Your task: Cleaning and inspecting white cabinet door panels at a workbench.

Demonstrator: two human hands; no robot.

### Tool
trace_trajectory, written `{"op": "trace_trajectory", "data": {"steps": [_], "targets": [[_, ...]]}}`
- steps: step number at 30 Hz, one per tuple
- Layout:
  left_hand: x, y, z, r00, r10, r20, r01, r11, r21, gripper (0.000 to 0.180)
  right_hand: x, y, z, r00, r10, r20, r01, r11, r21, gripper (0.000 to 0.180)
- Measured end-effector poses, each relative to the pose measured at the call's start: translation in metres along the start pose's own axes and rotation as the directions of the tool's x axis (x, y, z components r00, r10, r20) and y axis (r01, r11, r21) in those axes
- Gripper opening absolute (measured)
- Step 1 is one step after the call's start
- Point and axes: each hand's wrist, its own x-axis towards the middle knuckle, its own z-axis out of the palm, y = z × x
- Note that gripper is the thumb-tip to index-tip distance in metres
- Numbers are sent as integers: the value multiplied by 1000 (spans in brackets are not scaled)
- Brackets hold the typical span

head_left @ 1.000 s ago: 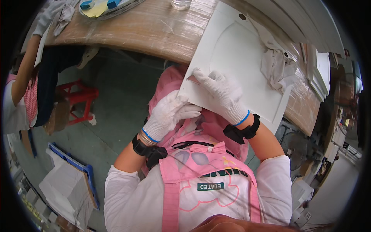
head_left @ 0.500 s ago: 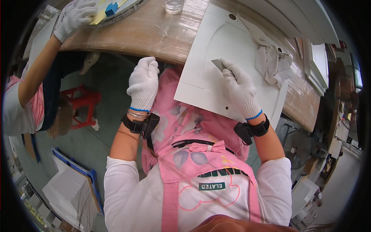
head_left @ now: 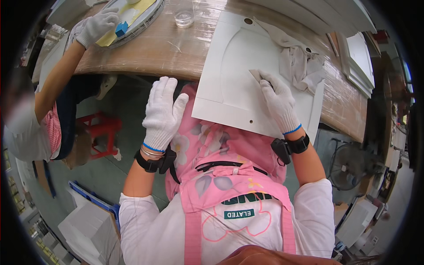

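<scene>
One pink apron covers the lap beneath the near edge of one white panel, which extends onto one wrapped bench. Of the wearer's two gloved hands, the left hand lies just beside the panel, apart from it, fingers extended and grasping nothing. The right hand is over the panel's face, its thumb and fingers pinching one small flat piece; whether the piece touches the surface cannot be told. Stage: panel positioned and piece in hand; work on the face is judged under way. How much of the face is finished, and how much is left, cannot be read from its even white. One small hole marks the near edge; two larger ones lie toward the far side. One crumpled cloth rests on the panel's right part. Beyond: one clear cup and one rimmed tray with one blue block. Far right: stacked white boards, too overlapped to count.
</scene>
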Motion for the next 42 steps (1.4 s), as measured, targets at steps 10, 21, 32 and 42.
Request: {"op": "trace_trajectory", "data": {"steps": [10, 21, 32, 42], "targets": [[-4, 32, 6, 665, -243, 706, 742, 322, -589, 54, 72, -34, 4, 965, 168, 203, -202, 966, 160, 43], [-9, 31, 13, 652, -134, 746, 755, 205, -623, 53, 179, -74, 43, 976, -197, 95, 209, 969, -134, 51], [-16, 35, 31, 659, -128, 741, 732, -118, -672, 51, 79, 48, -49, 960, -228, -164, -38, 475, -879, 70], [-13, 36, 32, 645, -121, 755, 731, -190, -655, 56, 62, -7, 57, 722, -670, 171, 620, 518, -590, 45]]}}
